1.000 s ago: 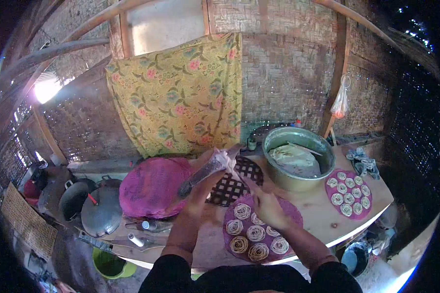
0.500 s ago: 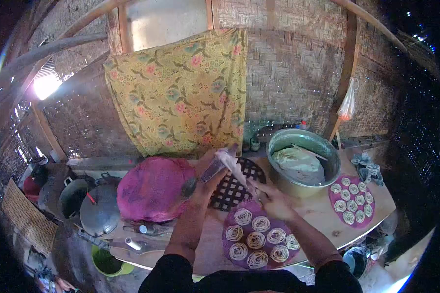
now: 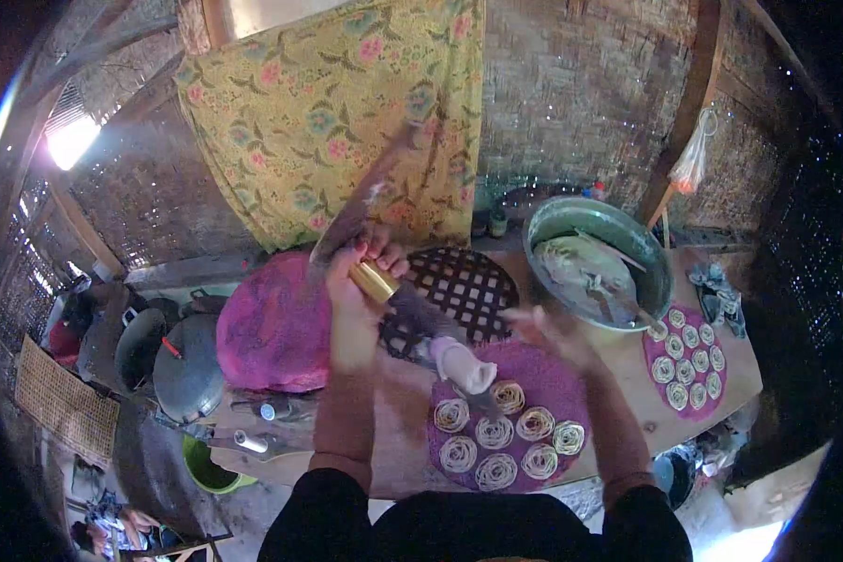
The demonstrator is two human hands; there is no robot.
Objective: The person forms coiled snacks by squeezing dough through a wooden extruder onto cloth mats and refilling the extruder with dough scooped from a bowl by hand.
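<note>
My left hand [image 3: 375,258] is wrapped round a long tool with a brass-coloured sleeve [image 3: 373,280]. One long end of it rises, blurred, in front of the yellow cloth. Its dark lower part slants down to the right, with a pale lump [image 3: 466,368] at the end, above a round purple mat [image 3: 557,384]. Coiled, noodle-like dough rings [image 3: 494,433] lie on that mat. My right hand [image 3: 548,332] is empty over the mat's far right edge, fingers apart and somewhat blurred. Beside it, a flat, spatula-like utensil [image 3: 623,304] lies over the rim of a large tub [image 3: 660,281] holding pale dough [image 3: 581,262].
A black lattice tray [image 3: 473,281] lies behind the mat, left of the tub. Another purple mat [image 3: 654,351] with dough coils is at the right. A magenta-covered mound [image 3: 272,328] and a lidded pot [image 3: 189,375] stand left. A floral cloth [image 3: 347,122] hangs behind.
My right hand has let go of the dough-smeared utensil, which now rests at the tub. My left hand has moved up and left, and the tool now points down over the mat. The view has shifted.
</note>
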